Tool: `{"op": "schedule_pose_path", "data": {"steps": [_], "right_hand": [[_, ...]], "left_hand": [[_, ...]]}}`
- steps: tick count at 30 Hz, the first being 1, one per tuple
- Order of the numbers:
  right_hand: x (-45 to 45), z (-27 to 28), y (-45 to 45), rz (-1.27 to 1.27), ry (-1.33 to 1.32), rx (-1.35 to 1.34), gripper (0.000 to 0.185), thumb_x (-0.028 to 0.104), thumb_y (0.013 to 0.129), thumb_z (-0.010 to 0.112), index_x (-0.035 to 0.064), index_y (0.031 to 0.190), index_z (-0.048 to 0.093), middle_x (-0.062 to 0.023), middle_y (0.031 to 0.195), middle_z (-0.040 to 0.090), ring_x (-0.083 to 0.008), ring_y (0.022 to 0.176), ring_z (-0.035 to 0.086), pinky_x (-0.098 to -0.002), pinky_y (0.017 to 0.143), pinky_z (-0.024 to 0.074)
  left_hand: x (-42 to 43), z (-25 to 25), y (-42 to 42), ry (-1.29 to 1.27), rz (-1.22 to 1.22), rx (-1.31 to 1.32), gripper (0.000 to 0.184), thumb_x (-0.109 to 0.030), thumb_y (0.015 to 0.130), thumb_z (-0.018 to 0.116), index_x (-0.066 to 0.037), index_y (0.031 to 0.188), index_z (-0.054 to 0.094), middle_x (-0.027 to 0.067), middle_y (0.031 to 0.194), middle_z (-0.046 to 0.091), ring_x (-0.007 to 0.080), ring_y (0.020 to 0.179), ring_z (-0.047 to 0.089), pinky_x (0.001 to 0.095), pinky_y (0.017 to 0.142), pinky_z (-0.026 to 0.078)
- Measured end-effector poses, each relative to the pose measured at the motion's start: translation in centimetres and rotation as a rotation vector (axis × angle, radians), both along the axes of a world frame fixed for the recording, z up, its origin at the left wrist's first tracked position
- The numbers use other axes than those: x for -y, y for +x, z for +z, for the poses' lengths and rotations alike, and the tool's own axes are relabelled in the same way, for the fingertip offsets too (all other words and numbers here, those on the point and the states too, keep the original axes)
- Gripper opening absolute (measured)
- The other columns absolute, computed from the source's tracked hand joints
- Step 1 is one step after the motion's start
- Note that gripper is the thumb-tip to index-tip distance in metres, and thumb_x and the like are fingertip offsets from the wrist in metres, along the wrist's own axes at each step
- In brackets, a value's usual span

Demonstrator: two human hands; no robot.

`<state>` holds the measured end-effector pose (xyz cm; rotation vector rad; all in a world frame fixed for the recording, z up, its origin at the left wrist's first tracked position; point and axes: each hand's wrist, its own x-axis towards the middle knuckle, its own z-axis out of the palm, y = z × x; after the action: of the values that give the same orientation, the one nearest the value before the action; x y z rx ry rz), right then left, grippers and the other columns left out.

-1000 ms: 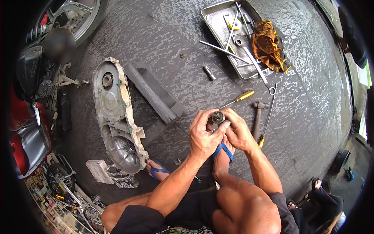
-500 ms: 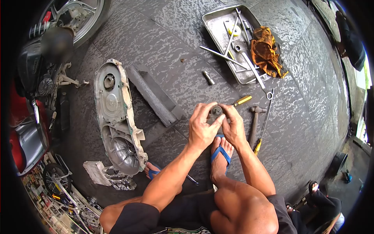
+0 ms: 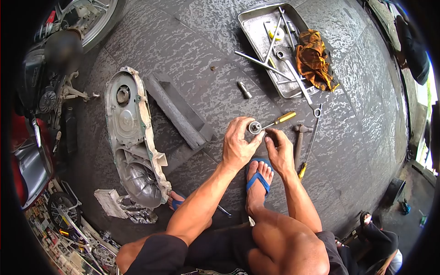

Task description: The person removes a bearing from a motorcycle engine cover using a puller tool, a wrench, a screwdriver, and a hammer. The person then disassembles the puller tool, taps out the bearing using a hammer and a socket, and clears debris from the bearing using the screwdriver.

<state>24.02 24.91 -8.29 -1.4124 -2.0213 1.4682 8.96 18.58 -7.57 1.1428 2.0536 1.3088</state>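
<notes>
A: Which step is in hand?
B: Handling a small part, I'd judge. The left hand (image 3: 238, 144) has a cylindrical metal part (image 3: 255, 127) closed between thumb and fingers, its ringed end facing the camera, well to the right of the crankcase cover (image 3: 130, 137).
A: And the right hand (image 3: 280, 151)?
B: Just beside the part, on the side farther from the cover. Its fingers are curled, thumb near forefinger; I can't tell whether anything is pinched there.
A: So only 1 of the 2 hands clearly grips it. What's about?
B: Farther right of the cover, a yellow-handled screwdriver (image 3: 286, 118), shaft pointing towards the hands, and a hammer (image 3: 299, 144).
A: What would the next move call for?
B: My guess: a steady left grip, that ringed end kept visible, and careful right fingertips.
</notes>
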Motion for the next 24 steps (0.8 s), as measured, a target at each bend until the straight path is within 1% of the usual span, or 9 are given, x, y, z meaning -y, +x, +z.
{"op": "schedule_pose_path", "data": {"steps": [2,5,9,11,12,15,20,22,24], "right_hand": [[-0.3,0.0,0.1,-0.011,-0.012,0.003,0.026,0.006,0.092,0.063,-0.0006,0.117,0.063,-0.0183,0.105,0.068,-0.0303,0.094,0.07,-0.0366,0.081,0.0544],[-0.5,0.0,0.1,-0.015,-0.03,0.024,0.026,0.006,0.092,0.063,-0.0011,0.117,0.064,-0.0181,0.106,0.069,-0.0299,0.096,0.07,-0.0359,0.082,0.0546],[-0.2,0.5,-0.7,0.052,0.039,0.036,0.035,0.006,0.087,0.069,0.0009,0.121,0.061,-0.0161,0.104,0.066,-0.0271,0.086,0.068,-0.0352,0.075,0.0547],[0.4,0.2,-1.9,0.071,0.101,0.01,0.047,0.005,0.081,0.074,0.0026,0.124,0.057,-0.0142,0.103,0.062,-0.0247,0.077,0.065,-0.0346,0.07,0.0539],[0.5,-0.1,-2.6,0.058,0.114,0.025,0.045,0.005,0.08,0.074,0.0022,0.122,0.057,-0.0139,0.102,0.061,-0.0254,0.079,0.065,-0.0351,0.07,0.054],[0.0,-0.9,-4.1,0.038,0.16,-0.049,0.043,0.004,0.081,0.073,0.0021,0.121,0.057,-0.0147,0.102,0.061,-0.0267,0.083,0.065,-0.0363,0.072,0.054],[-1.6,-2.8,-5.1,0.187,0.242,-0.223,0.034,0.002,0.083,0.07,0.0033,0.115,0.06,-0.0156,0.104,0.062,-0.0329,0.087,0.065,-0.0393,0.075,0.0537],[-2.3,-3.4,-5.4,0.179,0.176,-0.233,0.033,0.004,0.083,0.069,0.0042,0.115,0.063,-0.015,0.103,0.061,-0.0356,0.09,0.063,-0.0406,0.079,0.0526],[-3.0,-4.0,-5.6,0.274,0.181,-0.162,0.037,0.006,0.083,0.069,0.0051,0.12,0.063,-0.0149,0.102,0.061,-0.0365,0.095,0.062,-0.0414,0.084,0.0511]], "left_hand": [[-0.1,0.0,0.0,0.009,0.002,0.044,0.034,-0.008,0.078,0.082,-0.003,0.105,0.062,0.0115,0.104,0.065,0.027,0.095,0.066,0.0372,0.081,0.053],[-0.1,-0.3,0.0,0.018,0.036,0.042,0.032,-0.009,0.078,0.082,-0.003,0.102,0.062,0.0104,0.102,0.064,0.025,0.091,0.064,0.0365,0.078,0.052],[-0.3,-1.2,0.5,-0.046,0.101,0.015,0.031,-0.012,0.079,0.083,-0.003,0.1,0.062,0.0096,0.097,0.064,0.0224,0.085,0.064,0.035,0.074,0.052],[-0.6,-1.0,1.0,-0.173,0.221,0.185,0.031,-0.017,0.08,0.083,-0.001,0.095,0.061,0.0097,0.088,0.066,0.0199,0.077,0.065,0.0347,0.068,0.052],[-0.6,-1.4,1.2,-0.175,0.217,0.188,0.031,-0.017,0.08,0.083,-0.001,0.095,0.061,0.0097,0.088,0.066,0.0199,0.077,0.065,0.0347,0.068,0.052],[-0.4,-2.5,1.5,-0.224,0.314,0.184,0.034,-0.021,0.08,0.085,0.0,0.086,0.058,0.0105,0.076,0.067,0.0185,0.069,0.064,0.036,0.064,0.052],[-0.4,-3.1,1.2,-0.224,0.349,0.1,0.034,-0.019,0.08,0.084,0.0,0.087,0.058,0.0104,0.075,0.068,0.0195,0.067,0.066,0.0359,0.064,0.052],[-0.4,-3.7,1.1,-0.219,0.349,0.102,0.033,-0.019,0.08,0.084,0.0,0.088,0.057,0.0107,0.075,0.068,0.02,0.067,0.066,0.0361,0.064,0.053],[-0.5,-4.2,0.9,-0.233,0.337,0.098,0.034,-0.019,0.08,0.084,0.001,0.089,0.058,0.0111,0.075,0.068,0.0208,0.067,0.067,0.0367,0.064,0.053]]}}
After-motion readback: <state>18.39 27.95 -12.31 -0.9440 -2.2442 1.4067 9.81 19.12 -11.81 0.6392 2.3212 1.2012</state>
